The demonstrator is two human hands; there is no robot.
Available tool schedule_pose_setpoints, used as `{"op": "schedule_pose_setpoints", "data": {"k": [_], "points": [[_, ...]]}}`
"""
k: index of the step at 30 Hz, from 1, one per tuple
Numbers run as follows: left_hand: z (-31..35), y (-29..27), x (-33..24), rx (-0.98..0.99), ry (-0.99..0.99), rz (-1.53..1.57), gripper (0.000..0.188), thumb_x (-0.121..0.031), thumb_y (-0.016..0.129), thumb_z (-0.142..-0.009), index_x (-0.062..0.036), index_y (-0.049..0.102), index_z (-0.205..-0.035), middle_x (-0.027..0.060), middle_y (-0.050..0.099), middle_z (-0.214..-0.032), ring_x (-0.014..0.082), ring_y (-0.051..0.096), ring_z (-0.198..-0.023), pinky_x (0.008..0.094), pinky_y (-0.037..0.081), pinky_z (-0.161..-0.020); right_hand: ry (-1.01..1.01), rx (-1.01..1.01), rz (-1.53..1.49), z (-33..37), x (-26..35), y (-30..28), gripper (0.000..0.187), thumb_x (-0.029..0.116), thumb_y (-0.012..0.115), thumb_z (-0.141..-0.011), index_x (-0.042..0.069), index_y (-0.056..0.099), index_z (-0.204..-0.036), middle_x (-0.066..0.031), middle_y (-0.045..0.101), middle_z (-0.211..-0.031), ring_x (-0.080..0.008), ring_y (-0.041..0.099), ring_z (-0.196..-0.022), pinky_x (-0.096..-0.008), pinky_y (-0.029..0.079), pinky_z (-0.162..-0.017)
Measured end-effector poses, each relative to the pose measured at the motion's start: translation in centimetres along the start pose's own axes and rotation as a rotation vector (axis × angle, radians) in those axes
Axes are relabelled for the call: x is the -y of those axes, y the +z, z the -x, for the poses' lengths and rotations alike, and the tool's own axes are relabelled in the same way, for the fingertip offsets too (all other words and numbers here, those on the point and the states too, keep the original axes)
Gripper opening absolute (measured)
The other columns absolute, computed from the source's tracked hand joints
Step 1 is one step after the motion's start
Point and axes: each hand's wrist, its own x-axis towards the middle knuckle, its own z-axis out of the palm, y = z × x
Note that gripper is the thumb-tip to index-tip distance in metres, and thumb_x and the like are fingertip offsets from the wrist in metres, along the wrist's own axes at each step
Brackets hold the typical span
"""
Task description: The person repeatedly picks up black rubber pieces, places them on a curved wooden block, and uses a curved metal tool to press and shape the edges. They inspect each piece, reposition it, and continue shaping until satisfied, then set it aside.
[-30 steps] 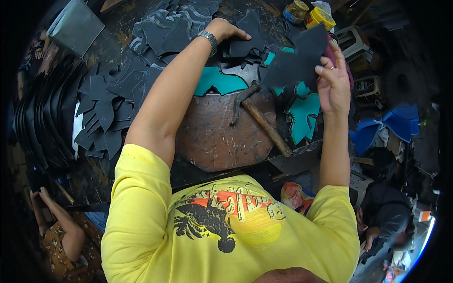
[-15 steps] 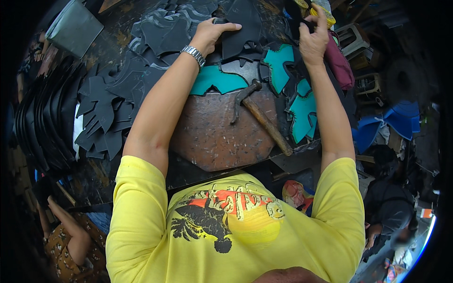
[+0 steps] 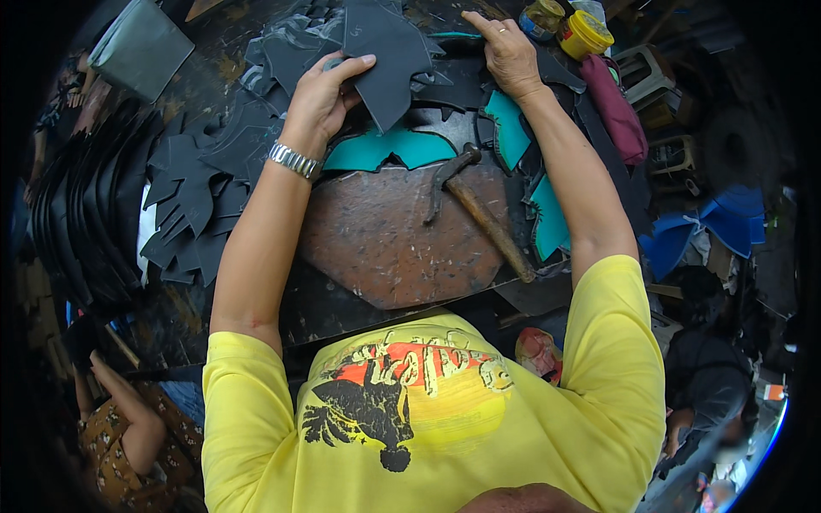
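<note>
My left hand (image 3: 318, 101) grips a dark grey cut sheet piece (image 3: 385, 64) by its near left edge, thumb on top and the other fingers partly hidden beneath. It is raised over a pile of similar dark pieces (image 3: 295, 51). At the far side of the table, my right hand (image 3: 513, 64) has its index finger stretched out to the left, close to a thin green-edged strip (image 3: 453, 35); nothing shows in its grasp. Green-faced cut pieces (image 3: 392, 150) lie around a worn brown board (image 3: 385, 231). On that board rests a wooden-handled hammer (image 3: 479, 214).
Stacked black sheets (image 3: 85, 205) stand at the left, beside scattered dark cut-outs (image 3: 190, 197). A yellow tub (image 3: 585, 34), a glass jar (image 3: 540, 19) and a maroon pouch (image 3: 612, 111) are at the far right. Other people sit near both lower corners.
My left hand has drawn nearer and left, lifting the dark piece with it. My right hand has moved left, away from the yellow tub, its index finger now extended.
</note>
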Motion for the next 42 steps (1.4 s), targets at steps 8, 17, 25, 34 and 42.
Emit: {"op": "schedule_pose_setpoints", "data": {"k": [8,17,25,34,42], "points": [[1.9,1.4,0.9,-0.023,-0.012,0.064,0.063,0.001,0.079,-0.084,0.0071,0.043,-0.136,0.0181,0.064,-0.118,0.0279,0.071,-0.105,0.0423,0.064,-0.091,0.138,-0.064,-0.276,-0.4,2.8,-0.2,0.062,0.007,0.065,-0.089,0.026,0.053,-0.147,-0.0120,0.072,-0.117,-0.0326,0.070,-0.101,-0.0390,0.057,-0.094],[1.2,6.2,3.9,-0.065,0.032,0.145,0.052,0.002,0.075,-0.090,-0.0034,0.043,-0.131,0.0127,0.065,-0.120,0.0258,0.069,-0.108,0.0450,0.058,-0.095,0.487,0.139,-0.468,-0.1,8.7,-4.5,0.079,0.038,0.088,-0.077,0.016,0.055,-0.145,-0.0120,0.067,-0.110,-0.0232,0.065,-0.100,-0.0362,0.053,-0.085],[0.3,7.8,5.5,-0.076,-0.044,0.144,0.052,0.003,0.065,-0.094,-0.0057,0.038,-0.138,0.0140,0.057,-0.133,0.0258,0.060,-0.121,0.0449,0.050,-0.105,0.505,-0.032,-0.471,-0.2,8.0,-4.1,0.065,0.010,0.080,-0.080,0.019,0.061,-0.141,-0.0068,0.064,-0.096,-0.0222,0.061,-0.083,-0.0349,0.053,-0.078],[-0.3,7.9,6.3,-0.019,-0.047,-0.008,0.055,0.004,0.056,-0.096,-0.0082,0.033,-0.144,0.0130,0.052,-0.135,0.0253,0.060,-0.117,0.0416,0.052,-0.102,0.334,0.056,-0.179,0.7,9.3,-3.7,0.057,0.015,0.074,-0.086,0.021,0.061,-0.141,-0.0149,0.072,-0.121,-0.0355,0.070,-0.105,-0.0440,0.055,-0.090],[0.3,8.2,6.3,-0.007,-0.082,0.017,0.075,0.007,0.053,-0.095,-0.0117,0.015,-0.157,0.0143,0.052,-0.135,0.0261,0.058,-0.122,0.0467,0.047,-0.108,0.396,0.216,-0.378,-0.6,8.3,-2.4,0.085,0.032,0.083,-0.076,0.017,0.047,-0.152,-0.0236,0.062,-0.135,-0.0421,0.059,-0.125,-0.0492,0.049,-0.103]]}}
